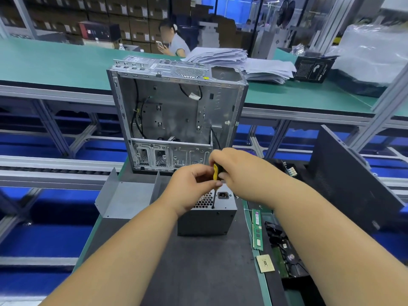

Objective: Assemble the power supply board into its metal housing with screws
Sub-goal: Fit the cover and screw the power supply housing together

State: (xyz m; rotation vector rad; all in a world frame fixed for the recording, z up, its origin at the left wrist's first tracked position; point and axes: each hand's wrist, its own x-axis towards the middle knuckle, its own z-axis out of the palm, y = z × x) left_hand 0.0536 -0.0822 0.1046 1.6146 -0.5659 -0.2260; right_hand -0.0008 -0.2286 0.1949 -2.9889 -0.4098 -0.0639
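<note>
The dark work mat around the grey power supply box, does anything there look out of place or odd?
A green memory stick and a small square processor chip lie loose at the dark work mat's right edge, the chip tilted askew. Nothing looks spilled or damaged.

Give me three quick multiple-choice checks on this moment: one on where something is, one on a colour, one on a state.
1. Where does the open computer case stand?
A. Behind the power supply, farther from the person
B. On top of the power supply
C. On the far green bench beside the paper stack

2. What colour is the screwdriver handle?
A. Red
B. Yellow and black
C. Blue

3. What is the screwdriver tip doing?
A. Lying flat on the mat
B. Raised clear above the case
C. Set down on the power supply's top face, near the socket

Answers: 1 A, the case stands upright just beyond the supply. 2 B, yellow shows between the fingers. 3 C, the shaft runs down to the top face while the right hand and left hand hold the handle.
</note>
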